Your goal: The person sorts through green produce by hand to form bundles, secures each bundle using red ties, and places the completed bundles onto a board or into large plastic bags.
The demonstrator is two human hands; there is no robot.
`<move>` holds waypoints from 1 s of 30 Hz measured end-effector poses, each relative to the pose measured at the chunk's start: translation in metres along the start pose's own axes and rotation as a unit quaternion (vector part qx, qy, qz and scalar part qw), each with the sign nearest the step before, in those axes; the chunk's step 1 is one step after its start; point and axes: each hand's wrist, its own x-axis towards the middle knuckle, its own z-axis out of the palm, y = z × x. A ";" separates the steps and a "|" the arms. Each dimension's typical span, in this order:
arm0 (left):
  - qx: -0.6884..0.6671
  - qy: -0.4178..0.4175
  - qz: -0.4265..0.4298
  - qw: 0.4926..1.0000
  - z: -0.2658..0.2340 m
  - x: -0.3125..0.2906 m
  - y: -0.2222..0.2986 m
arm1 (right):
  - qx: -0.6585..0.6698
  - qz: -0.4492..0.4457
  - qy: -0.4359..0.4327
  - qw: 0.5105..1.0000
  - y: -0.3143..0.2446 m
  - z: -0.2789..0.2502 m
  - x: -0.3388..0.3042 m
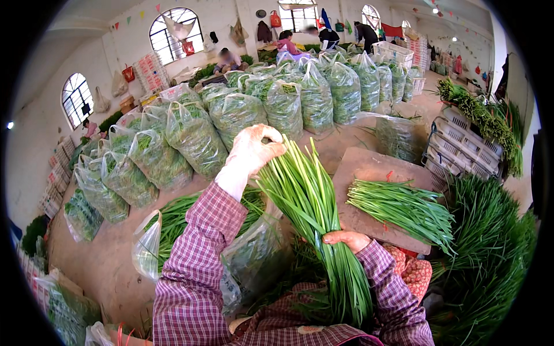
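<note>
My right hand (347,239) is wrapped round the middle of a bunch of garlic chives (309,199), its thumb across the leaves. The pale cut ends point up and away, while the leaf tips hang down over my lap. Beside those pale ends, my left hand (255,151) is closed in a pinch of thumb and forefinger; anything between them is too small to make out. To the right, a second bunch of chives (398,210) lies on a brown board (369,167). Loose chives (180,222) fill an open plastic bag (148,248) beneath my left forearm.
Rows of filled clear bags (231,109) stand across the floor ahead. At right, stacked white crates (464,144) carry bundled greens (476,112), with a large heap of chives (490,230) nearer me. Several people work at the back, among them a person in pink (285,46).
</note>
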 end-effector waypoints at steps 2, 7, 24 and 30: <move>-0.006 0.036 -0.020 0.999 0.000 0.009 -0.009 | -0.011 0.006 -0.006 1.000 0.005 -0.006 0.001; 0.107 0.226 -0.049 0.967 -0.043 0.016 -0.015 | 0.042 -0.038 -0.024 0.998 0.012 -0.009 -0.005; -0.682 -0.045 -0.104 0.723 0.058 -0.120 -0.060 | -0.528 -0.163 0.218 0.805 0.017 0.069 -0.006; -0.743 -0.081 -0.028 0.664 0.069 -0.130 -0.040 | -0.572 -0.119 0.182 0.791 0.028 0.089 -0.015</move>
